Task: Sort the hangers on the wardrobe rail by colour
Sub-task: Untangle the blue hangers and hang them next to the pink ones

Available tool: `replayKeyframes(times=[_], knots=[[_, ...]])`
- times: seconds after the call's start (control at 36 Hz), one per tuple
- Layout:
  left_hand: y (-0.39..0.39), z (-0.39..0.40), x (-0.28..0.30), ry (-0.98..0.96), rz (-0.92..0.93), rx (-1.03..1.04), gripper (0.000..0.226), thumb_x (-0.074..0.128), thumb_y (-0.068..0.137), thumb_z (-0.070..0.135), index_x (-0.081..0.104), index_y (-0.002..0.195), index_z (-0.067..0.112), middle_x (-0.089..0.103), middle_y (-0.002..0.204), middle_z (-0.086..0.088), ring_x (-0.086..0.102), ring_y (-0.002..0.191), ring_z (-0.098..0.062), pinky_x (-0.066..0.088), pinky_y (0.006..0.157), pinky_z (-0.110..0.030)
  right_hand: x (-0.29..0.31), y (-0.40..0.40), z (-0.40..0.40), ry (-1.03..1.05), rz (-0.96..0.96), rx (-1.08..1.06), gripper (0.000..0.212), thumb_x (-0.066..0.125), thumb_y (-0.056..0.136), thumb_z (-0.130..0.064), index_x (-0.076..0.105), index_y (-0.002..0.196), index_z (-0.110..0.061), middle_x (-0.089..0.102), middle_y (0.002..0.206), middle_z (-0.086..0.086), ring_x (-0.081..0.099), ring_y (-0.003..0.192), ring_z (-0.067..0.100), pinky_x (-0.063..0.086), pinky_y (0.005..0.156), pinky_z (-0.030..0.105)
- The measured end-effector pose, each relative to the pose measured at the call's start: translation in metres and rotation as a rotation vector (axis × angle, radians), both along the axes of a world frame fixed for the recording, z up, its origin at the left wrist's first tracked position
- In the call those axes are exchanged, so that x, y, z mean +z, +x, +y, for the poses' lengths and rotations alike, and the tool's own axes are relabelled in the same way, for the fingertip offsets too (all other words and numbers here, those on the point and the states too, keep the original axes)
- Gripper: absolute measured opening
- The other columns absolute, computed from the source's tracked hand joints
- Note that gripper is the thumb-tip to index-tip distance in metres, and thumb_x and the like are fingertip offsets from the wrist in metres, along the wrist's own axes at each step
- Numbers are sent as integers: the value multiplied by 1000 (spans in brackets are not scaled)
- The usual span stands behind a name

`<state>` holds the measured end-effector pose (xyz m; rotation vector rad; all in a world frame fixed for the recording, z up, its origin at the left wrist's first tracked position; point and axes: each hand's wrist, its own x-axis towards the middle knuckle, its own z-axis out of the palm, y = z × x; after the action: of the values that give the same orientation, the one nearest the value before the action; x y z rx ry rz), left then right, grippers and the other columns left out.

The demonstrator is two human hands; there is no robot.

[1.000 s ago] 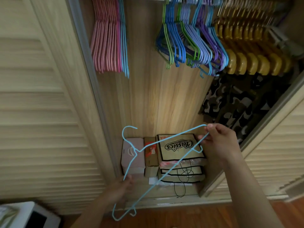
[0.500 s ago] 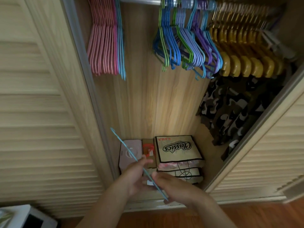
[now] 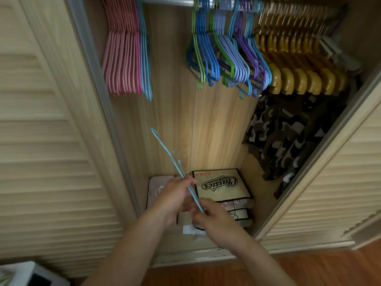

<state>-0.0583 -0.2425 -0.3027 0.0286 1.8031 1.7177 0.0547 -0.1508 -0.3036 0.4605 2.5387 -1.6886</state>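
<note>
Left hand [image 3: 175,195] and right hand [image 3: 208,215] both pinching light-blue hanger [image 3: 175,166], edge-on, low before wardrobe floor. Best lifted hook-first to rail [image 3: 169,1], next to light-blue few [image 3: 145,58] beside pink group [image 3: 121,58]. Mixed bunch [image 3: 226,58] unsorted. Wardrobe floor: boxes, Classics bag [image 3: 219,183].

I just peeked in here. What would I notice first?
Probably the rainbow of hangers on the rail up top: pink hangers left, a mixed blue, green and purple bunch in the middle, yellow hangers right. Below, the left hand and right hand hold one light blue hanger.
</note>
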Motion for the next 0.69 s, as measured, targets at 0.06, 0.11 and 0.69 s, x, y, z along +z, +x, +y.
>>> replayKeyframes(times=[0.06,0.11,0.69], knots=[[-8,1,10,-18,61,1,22,55,104,25,71,95,13,66,108,-12,67,101,-21,62,70,-37,11,-3,3,-15,24,-23,20,49,104,-23,68,105,-30,64,100,-5,60,92,4,45,76,14],[-12,3,21,-59,163,-25,30,52,106,33,70,100,10,66,93,-4,63,85,-12,61,88,-45,19,-8,6,-26,27,-61,24,46,105,-24,69,107,-23,66,102,5,64,97,15,49,88,27],[-116,-104,267,-158,1724,790,47,59,89,17,57,134,4,39,147,-27,37,142,-37,26,122,-35,160,-138,15,-48,509,-286,28,46,106,-26,70,94,-18,59,66,-6,66,64,22,52,75,43]])
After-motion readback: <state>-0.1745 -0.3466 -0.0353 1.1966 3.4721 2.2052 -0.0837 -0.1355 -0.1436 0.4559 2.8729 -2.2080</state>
